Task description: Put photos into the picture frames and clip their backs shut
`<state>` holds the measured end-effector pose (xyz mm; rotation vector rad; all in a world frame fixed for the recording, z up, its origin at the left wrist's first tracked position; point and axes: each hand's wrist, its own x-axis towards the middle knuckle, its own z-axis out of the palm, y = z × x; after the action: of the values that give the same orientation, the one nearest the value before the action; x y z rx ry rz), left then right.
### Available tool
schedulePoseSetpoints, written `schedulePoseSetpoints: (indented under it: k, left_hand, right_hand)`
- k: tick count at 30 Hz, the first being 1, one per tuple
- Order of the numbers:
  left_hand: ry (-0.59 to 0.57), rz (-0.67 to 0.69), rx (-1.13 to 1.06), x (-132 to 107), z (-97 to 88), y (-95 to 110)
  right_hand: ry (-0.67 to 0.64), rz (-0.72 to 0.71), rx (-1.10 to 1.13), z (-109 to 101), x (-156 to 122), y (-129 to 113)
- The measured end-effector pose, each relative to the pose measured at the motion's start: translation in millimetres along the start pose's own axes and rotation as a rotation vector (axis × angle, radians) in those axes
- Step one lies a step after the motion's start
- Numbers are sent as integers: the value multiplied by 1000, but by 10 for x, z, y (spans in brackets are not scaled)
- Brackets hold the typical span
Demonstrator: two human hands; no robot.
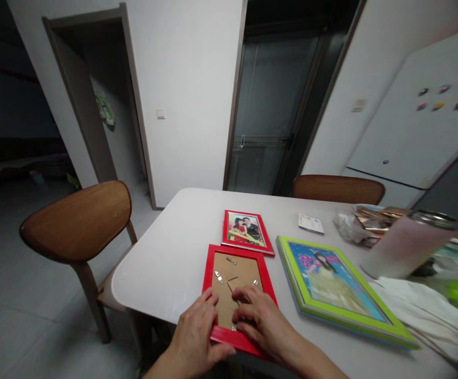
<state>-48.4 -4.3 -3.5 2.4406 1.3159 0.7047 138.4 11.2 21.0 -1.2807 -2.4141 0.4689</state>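
Observation:
A red picture frame (237, 252) lies face down on the white table (169, 247), its brown backing board and small metal clips showing. My left hand (197, 329) rests on the frame's near left corner, fingers curled against the edge and backing. My right hand (260, 318) lies on the lower right of the backing, fingers bent and pressing near a clip. Just beyond it a smaller red frame (246, 231) with a photo of two people lies face up. To the right sits a large green frame (339, 287) with a portrait.
A wooden chair (79, 221) stands at the table's left, another chair back (337, 188) at the far side. On the right are a pale cylindrical jar (406, 245), crumpled wrappers (366, 221), a white cloth (421, 308) and a small card (311, 223). A white fridge (421, 131) stands behind.

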Motion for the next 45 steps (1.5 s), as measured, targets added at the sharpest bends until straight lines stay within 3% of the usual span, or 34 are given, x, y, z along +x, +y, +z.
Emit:
schedulePoseSetpoints:
  k: [12, 18, 23, 26, 28, 34, 38, 42, 45]
  left_hand:
    - [36, 45, 29, 12, 51, 13]
    - [84, 10, -156, 13, 71, 19]
    - [223, -239, -663, 172, -70, 57]
    - [294, -407, -957, 243, -204, -82]
    - [317, -506, -1026, 218, -320, -258]
    - [193, -631, -737, -35, -672, -808]
    - [215, -629, -506, -94, -747, -1017]
    - [296, -614, -277, -75, -697, -1058]
    - [383, -435, -99, -47, -569, -835]
  right_hand:
    - [166, 295, -76, 76, -13, 91]
    - [202, 297, -31, -73, 22, 108]
    - [285, 207, -35, -219, 119, -176]
    - [307, 89, 25, -182, 143, -326]
    - [312, 99, 44, -139, 101, -272]
    - [266, 455, -151, -63, -166, 293]
    - [208, 563, -158, -33, -177, 377]
    - [265, 584, -48, -81, -116, 351]
    - [373, 634, 247, -150, -107, 325]
